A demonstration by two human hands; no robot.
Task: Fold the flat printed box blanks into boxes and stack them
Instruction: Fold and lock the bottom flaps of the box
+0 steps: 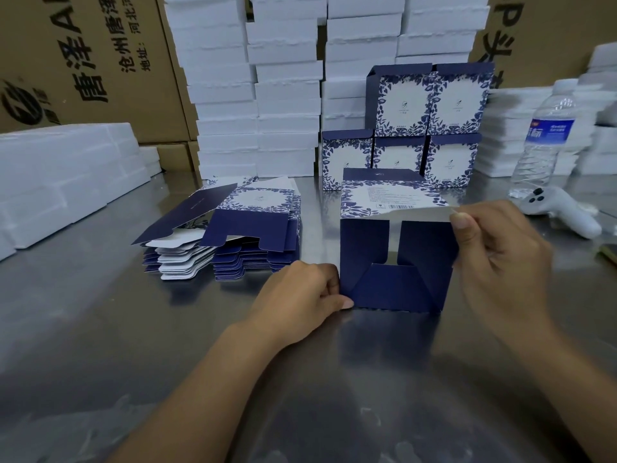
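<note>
Steel tabletop [133, 345] fills the near view, with tall stacks of white slabs [253, 95] along its far edge. Finished boxes [430, 128] stand stacked at far right, and a pile of flat blanks [233, 228] lies left of centre. Near centre, a half-folded box [397, 262] rests on the table. The left hand [300, 295] pinches its lower left corner and the right hand [500, 255] pinches its upper flap. A water bottle [544, 138] stands far right.

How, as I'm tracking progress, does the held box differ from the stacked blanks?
The held box stands opened up; the blanks lie flat. The left hand and right hand grip the box; the blanks sit untouched. Both show navy flaps and blue floral print.
</note>
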